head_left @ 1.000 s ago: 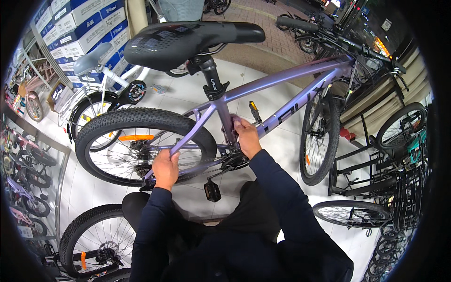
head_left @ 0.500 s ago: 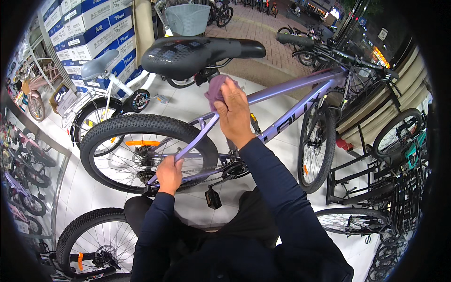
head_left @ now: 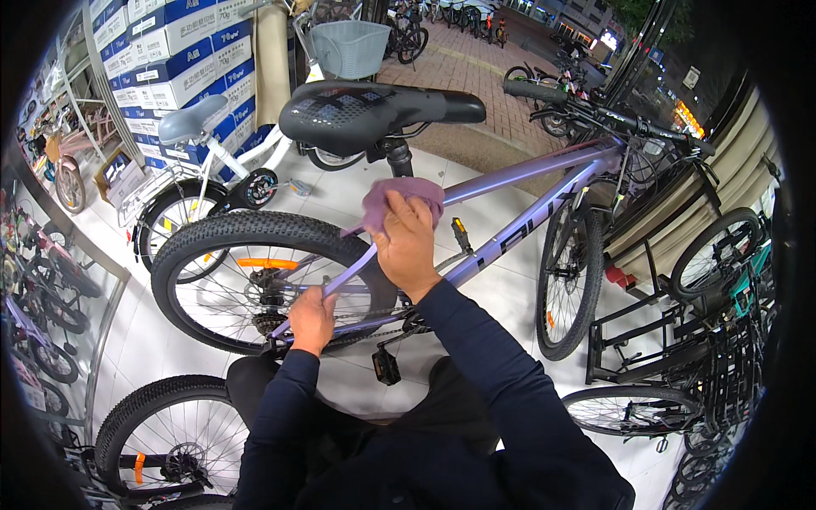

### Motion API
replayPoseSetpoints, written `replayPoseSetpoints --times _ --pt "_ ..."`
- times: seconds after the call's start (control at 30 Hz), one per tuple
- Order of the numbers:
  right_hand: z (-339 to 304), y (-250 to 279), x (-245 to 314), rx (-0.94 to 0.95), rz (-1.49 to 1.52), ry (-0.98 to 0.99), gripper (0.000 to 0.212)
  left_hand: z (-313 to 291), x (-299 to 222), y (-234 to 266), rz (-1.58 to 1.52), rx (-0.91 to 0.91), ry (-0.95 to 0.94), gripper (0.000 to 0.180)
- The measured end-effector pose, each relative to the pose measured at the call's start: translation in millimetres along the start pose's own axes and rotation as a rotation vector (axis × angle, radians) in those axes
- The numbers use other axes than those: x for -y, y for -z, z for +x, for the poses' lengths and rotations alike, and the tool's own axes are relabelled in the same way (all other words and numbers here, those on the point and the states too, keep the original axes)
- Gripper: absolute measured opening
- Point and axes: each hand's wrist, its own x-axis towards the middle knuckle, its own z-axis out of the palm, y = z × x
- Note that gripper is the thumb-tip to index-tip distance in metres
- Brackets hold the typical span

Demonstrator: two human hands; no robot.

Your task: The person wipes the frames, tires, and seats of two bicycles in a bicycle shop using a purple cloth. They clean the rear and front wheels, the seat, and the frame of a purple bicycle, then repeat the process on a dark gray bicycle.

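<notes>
A purple bicycle [head_left: 529, 228] stands across in front of me, its black saddle [head_left: 374, 112] to the left of its handlebar. My right hand [head_left: 407, 242] presses a mauve cloth [head_left: 413, 193] against the frame just below the seatpost [head_left: 397, 158]; the cloth covers the joint there. Lower down, my left hand [head_left: 311, 320] is closed around the slanting rear frame tube [head_left: 347, 274], near the rear wheel's hub. The knobby rear wheel [head_left: 223, 231] with its orange reflector is beyond that hand. A black pedal [head_left: 386, 365] hangs below, close to my legs.
A white bicycle [head_left: 219, 158] stands behind on the left, by stacked blue-and-white boxes [head_left: 189, 76]. Another wheel [head_left: 127, 416] lies close at my lower left. Black metal racks [head_left: 633, 327] and more bicycles line the right side.
My right hand and the cloth have moved down from the upper seatpost to the frame joint, baring the post. My left hand keeps its hold on the tube. The view has shifted slightly.
</notes>
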Motion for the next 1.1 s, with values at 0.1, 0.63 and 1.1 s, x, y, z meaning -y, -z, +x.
replayPoseSetpoints --times 0.1,0.63,1.1 --pt "8 3 -17 0.043 0.022 0.028 0.040 0 0 2 -0.018 0.002 -0.001 0.027" --pt "79 9 -53 0.518 0.346 -0.577 0.060 0 -1 -2 0.020 -0.005 -0.015 0.027" --pt "75 -4 -36 0.320 0.064 -0.386 0.055 -1 -2 -3 0.016 -0.028 -0.017 0.026"
